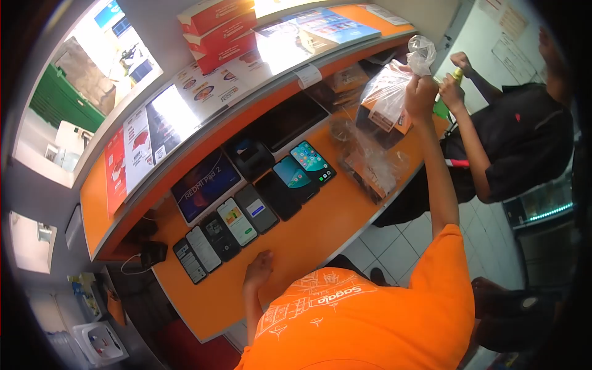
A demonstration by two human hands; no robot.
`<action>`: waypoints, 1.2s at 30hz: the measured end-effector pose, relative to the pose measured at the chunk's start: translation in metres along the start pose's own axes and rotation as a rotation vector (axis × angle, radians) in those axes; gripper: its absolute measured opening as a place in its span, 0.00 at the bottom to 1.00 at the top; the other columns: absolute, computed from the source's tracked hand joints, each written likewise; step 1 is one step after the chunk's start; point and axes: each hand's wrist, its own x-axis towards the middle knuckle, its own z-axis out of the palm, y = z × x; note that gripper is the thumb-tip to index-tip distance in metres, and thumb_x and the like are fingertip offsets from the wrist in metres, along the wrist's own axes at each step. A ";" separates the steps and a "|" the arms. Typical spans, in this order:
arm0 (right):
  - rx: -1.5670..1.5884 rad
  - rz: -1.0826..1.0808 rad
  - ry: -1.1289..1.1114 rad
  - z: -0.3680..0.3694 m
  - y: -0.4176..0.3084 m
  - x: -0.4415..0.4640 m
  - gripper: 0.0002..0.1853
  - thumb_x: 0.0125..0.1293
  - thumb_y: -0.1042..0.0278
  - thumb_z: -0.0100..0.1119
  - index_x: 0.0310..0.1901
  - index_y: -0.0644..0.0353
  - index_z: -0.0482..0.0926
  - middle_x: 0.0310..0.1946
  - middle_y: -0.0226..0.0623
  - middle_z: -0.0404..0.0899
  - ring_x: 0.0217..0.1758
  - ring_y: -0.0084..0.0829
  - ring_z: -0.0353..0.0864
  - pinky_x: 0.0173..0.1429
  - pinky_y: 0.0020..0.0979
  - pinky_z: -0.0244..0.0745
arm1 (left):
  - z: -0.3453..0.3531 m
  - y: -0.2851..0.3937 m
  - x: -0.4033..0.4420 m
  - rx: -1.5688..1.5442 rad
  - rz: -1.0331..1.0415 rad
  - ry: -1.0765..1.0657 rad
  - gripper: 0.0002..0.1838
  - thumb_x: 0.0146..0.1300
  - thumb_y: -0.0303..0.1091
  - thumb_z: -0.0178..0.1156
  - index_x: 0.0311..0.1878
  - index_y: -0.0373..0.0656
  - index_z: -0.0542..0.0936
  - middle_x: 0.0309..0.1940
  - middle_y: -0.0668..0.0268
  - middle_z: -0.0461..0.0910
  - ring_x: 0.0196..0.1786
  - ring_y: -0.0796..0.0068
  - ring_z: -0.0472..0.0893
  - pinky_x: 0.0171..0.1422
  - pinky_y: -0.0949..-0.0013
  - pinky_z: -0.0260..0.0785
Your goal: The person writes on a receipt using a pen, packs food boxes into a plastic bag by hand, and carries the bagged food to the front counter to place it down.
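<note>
My right hand (421, 95) is raised at the right end of the counter, closed around the gathered neck of a clear plastic bag (390, 83). Inside the bag is a box, white and orange where it shows. Above the orange counter top (246, 274), near its front edge, my left hand (259, 266) has its fingers curled in, with nothing visible in them. Several smartphones lie in a slanting row beyond it, among them a phone with a lit teal screen (311, 159) and a phone with a white-and-green screen (237, 222).
A tablet box (206, 185) and a black device (250, 157) stand behind the phones. More clear plastic packaging (373, 157) lies at the counter's right end. Red boxes (219, 31) are stacked on the upper shelf. A person in black (518, 135) stands at right, holding something green.
</note>
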 end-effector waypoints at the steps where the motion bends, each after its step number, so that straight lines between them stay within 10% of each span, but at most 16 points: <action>1: -0.110 -0.005 0.028 0.017 0.015 0.006 0.09 0.62 0.73 0.51 0.28 0.63 0.79 0.27 0.52 0.79 0.33 0.54 0.79 0.39 0.48 0.72 | 0.005 -0.003 0.002 -0.019 -0.016 0.017 0.28 0.70 0.56 0.49 0.63 0.44 0.73 0.50 0.55 0.82 0.40 0.67 0.85 0.49 0.65 0.75; 14: -0.059 0.141 -0.360 0.262 0.228 -0.078 0.22 0.72 0.56 0.47 0.50 0.70 0.76 0.45 0.67 0.77 0.50 0.60 0.77 0.47 0.51 0.73 | 0.046 0.009 -0.015 -0.099 -0.045 0.238 0.28 0.69 0.53 0.53 0.61 0.40 0.74 0.57 0.51 0.77 0.60 0.54 0.77 0.64 0.60 0.67; 20: 0.205 0.136 -0.410 0.064 0.075 -0.128 0.37 0.68 0.53 0.59 0.69 0.65 0.56 0.65 0.55 0.63 0.68 0.49 0.66 0.67 0.42 0.62 | 0.044 0.013 -0.022 -0.034 -0.024 0.214 0.28 0.68 0.54 0.52 0.61 0.41 0.75 0.58 0.50 0.75 0.62 0.51 0.73 0.67 0.58 0.64; 23: -0.331 0.297 -0.875 -0.004 0.036 -0.208 0.49 0.55 0.54 0.72 0.71 0.64 0.53 0.69 0.56 0.58 0.74 0.54 0.54 0.75 0.47 0.49 | 0.049 0.007 -0.017 0.029 -0.013 0.194 0.28 0.68 0.54 0.52 0.61 0.43 0.75 0.58 0.51 0.75 0.62 0.51 0.73 0.66 0.58 0.65; 25: -0.078 0.324 -1.061 -0.032 0.015 -0.237 0.53 0.46 0.60 0.75 0.72 0.61 0.52 0.71 0.53 0.54 0.74 0.56 0.51 0.75 0.53 0.47 | 0.047 0.007 -0.014 0.071 -0.004 0.197 0.28 0.68 0.55 0.53 0.61 0.44 0.75 0.58 0.51 0.75 0.62 0.51 0.74 0.65 0.59 0.66; 28: -0.086 0.184 -0.896 -0.026 0.029 -0.269 0.57 0.41 0.69 0.73 0.73 0.61 0.48 0.73 0.52 0.51 0.76 0.56 0.48 0.76 0.52 0.44 | 0.042 0.023 -0.005 0.145 -0.086 0.242 0.26 0.64 0.53 0.58 0.59 0.45 0.76 0.55 0.51 0.77 0.62 0.52 0.73 0.66 0.53 0.64; 36: 0.061 -0.002 -0.591 0.071 0.152 -0.238 0.38 0.51 0.78 0.66 0.67 0.60 0.63 0.67 0.53 0.62 0.73 0.53 0.57 0.69 0.48 0.63 | 0.022 0.054 0.058 0.667 -0.066 0.577 0.64 0.30 0.56 0.80 0.74 0.61 0.55 0.77 0.50 0.33 0.77 0.36 0.31 0.70 0.24 0.31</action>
